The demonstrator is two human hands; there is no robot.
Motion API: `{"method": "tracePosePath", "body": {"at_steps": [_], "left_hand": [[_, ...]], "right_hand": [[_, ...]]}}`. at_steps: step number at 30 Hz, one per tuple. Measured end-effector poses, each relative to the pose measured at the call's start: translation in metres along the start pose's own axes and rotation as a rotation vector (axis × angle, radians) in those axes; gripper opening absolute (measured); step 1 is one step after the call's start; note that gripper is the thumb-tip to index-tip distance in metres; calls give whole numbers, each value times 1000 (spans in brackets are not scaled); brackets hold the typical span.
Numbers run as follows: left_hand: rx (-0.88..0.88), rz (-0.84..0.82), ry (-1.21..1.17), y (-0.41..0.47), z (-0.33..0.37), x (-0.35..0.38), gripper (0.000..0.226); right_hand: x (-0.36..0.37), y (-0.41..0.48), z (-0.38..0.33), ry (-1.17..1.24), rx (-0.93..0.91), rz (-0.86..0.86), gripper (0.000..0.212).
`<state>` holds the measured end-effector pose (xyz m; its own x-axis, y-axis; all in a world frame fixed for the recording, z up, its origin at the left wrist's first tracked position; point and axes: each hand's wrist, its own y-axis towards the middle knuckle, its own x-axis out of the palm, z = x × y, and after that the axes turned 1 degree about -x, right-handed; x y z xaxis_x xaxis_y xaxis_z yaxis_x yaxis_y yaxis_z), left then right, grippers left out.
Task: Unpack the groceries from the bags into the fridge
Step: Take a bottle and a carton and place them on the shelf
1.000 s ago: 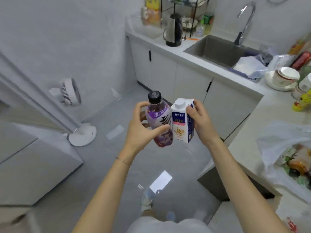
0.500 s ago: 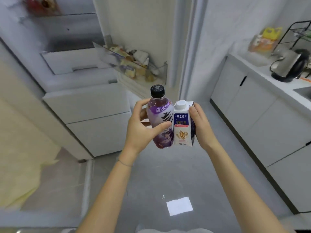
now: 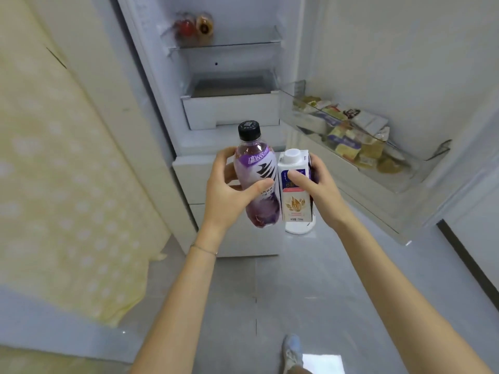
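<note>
Head view. The far fingers of both hands are tucked behind the drinks, out of sight. Up on the top shelf (image 3: 226, 45) of the fridge (image 3: 229, 63) sit two round things (image 3: 194, 28), one red, one brown, too blurred to name. The fridge's top and its open door (image 3: 378, 63) run off the frame. A white round thing (image 3: 299, 229) peeks out under the carton, mostly hidden. A shoe (image 3: 293, 352) is cut off at the bottom edge.

Now the hands. The left hand (image 3: 226, 190) grips the bottle (image 3: 256, 166) round its middle, thumb across the front of the purple label. The black cap is up and the top leans a touch left. The right hand (image 3: 318, 187) grips the carton (image 3: 295, 203) from its right side, thumb pressed on the front face, white cap up. Bottle and carton touch side by side, bottle on the left. Both are held up in the air in front of the open fridge, not inside it.

Containers next. The shelf carries only those two blurred things. Below it is a white drawer (image 3: 232, 109); what it holds cannot be seen. The clear door bin (image 3: 421, 168) is packed with small packets (image 3: 348, 139), yellow, green and white. At the left hangs a yellow dotted cloth (image 3: 67, 184).
</note>
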<state>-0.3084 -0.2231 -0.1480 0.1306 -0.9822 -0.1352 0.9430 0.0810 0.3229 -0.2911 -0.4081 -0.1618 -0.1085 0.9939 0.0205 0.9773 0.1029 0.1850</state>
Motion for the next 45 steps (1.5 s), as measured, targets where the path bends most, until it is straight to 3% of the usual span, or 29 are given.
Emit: {"method": "tracePosePath", "body": {"at_steps": [17,29,38,45], "left_hand": [[149,118,43,252,-32,-49,59],[307,131,-123,416,-51,-67,70],[512,83,-160,524,-70,-74,74],[589,5,-147,586,-84,-83,74]], "right_hand": [[63,280,-12,144,-150,6,55],[72,425,-38,110,-322,102,53],[96,502,-22,267,-261,245,55],[113,545,-13,232,-240,266,54]]}}
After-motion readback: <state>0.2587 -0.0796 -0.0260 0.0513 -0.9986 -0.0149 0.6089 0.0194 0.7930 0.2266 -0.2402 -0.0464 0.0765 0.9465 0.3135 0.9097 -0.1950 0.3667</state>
